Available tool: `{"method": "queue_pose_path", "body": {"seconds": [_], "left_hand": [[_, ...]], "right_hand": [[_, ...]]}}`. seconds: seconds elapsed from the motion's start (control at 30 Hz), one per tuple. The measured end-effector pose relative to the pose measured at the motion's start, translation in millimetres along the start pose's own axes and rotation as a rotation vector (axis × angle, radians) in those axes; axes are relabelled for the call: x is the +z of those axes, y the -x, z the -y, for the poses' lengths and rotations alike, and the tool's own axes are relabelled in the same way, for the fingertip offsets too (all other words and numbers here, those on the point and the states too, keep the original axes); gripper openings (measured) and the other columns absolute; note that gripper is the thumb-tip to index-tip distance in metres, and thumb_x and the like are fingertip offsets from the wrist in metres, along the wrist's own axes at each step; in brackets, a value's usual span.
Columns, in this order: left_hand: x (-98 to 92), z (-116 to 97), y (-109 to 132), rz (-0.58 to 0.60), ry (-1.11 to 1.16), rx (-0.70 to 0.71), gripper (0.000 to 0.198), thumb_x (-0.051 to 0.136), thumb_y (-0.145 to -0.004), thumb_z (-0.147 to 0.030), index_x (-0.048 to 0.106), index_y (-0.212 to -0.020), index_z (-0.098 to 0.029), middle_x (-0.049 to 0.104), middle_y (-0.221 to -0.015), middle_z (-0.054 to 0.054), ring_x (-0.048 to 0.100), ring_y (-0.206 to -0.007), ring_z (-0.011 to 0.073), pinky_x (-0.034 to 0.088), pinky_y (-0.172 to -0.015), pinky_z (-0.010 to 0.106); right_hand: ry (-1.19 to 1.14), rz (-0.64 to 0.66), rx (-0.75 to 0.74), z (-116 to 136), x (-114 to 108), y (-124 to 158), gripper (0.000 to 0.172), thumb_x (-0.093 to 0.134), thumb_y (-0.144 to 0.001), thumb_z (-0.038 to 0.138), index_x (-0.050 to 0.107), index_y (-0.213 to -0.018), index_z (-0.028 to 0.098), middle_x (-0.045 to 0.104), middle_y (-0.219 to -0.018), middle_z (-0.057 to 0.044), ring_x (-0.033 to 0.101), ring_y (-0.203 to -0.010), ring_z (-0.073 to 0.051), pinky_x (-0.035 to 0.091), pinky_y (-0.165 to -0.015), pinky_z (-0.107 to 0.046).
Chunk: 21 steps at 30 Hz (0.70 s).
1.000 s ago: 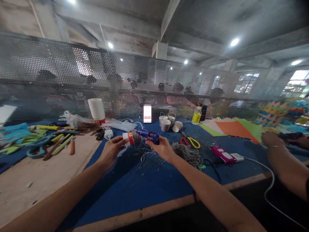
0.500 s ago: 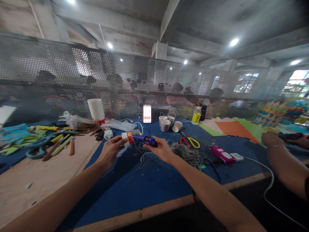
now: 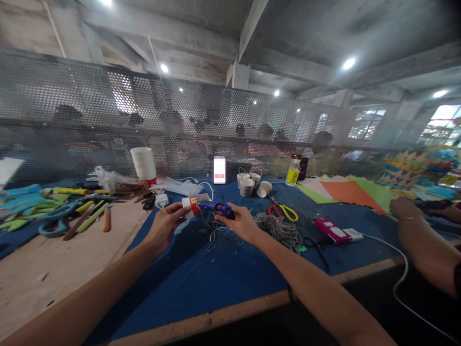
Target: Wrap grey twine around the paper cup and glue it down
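Note:
My left hand (image 3: 168,219) grips a small white paper cup (image 3: 187,204) with a red band, tilted on its side, thumb and fingers closed round it. In my right hand (image 3: 240,222) is a blue glue gun (image 3: 216,208), its nozzle end pointing left at the cup. The tip is close to the cup's red side; whether it touches I cannot tell. Below and behind the gun lie loose grey strands. A heap of grey cord (image 3: 279,229) rests just right of my right hand.
Around lie small cord-wrapped cups (image 3: 246,186), yellow-handled scissors (image 3: 288,213), a magenta box (image 3: 333,230), coloured paper sheets (image 3: 349,194) and a glass bottle (image 3: 293,172). A stack of paper cups (image 3: 143,163) stands left, near teal scissors (image 3: 59,218). Another person's arm (image 3: 421,240) reaches in at right.
Almost nothing differs. The glue gun and my right hand have shifted very slightly; my left hand still holds the paper cup in the same place.

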State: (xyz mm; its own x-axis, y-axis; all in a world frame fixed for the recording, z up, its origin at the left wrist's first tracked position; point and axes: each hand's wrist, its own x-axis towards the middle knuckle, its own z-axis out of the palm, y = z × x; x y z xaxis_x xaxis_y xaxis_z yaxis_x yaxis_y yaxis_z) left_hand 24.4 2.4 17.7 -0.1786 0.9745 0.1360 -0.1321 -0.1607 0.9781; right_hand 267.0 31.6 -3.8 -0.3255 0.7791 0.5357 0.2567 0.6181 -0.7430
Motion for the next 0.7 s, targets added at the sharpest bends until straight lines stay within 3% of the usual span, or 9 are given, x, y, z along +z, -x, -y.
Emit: {"method": "queue_pose_path", "body": {"seconds": [0.7], "left_hand": [[-2.4, 3.5, -2.2, 0.004, 0.009, -0.003, 0.031, 0.094, -0.062, -0.041, 0.082, -0.083, -0.022, 0.079, -0.089, 0.006, 0.068, -0.081, 0.0216, 0.050, -0.069, 0.029]], "right_hand": [[0.025, 0.015, 0.003, -1.0, -0.1, 0.0, 0.039, 0.076, -0.082, 0.061, 0.068, -0.080, 0.023, 0.061, -0.070, 0.000, 0.062, -0.077, -0.021, 0.051, -0.069, -0.029]]}}
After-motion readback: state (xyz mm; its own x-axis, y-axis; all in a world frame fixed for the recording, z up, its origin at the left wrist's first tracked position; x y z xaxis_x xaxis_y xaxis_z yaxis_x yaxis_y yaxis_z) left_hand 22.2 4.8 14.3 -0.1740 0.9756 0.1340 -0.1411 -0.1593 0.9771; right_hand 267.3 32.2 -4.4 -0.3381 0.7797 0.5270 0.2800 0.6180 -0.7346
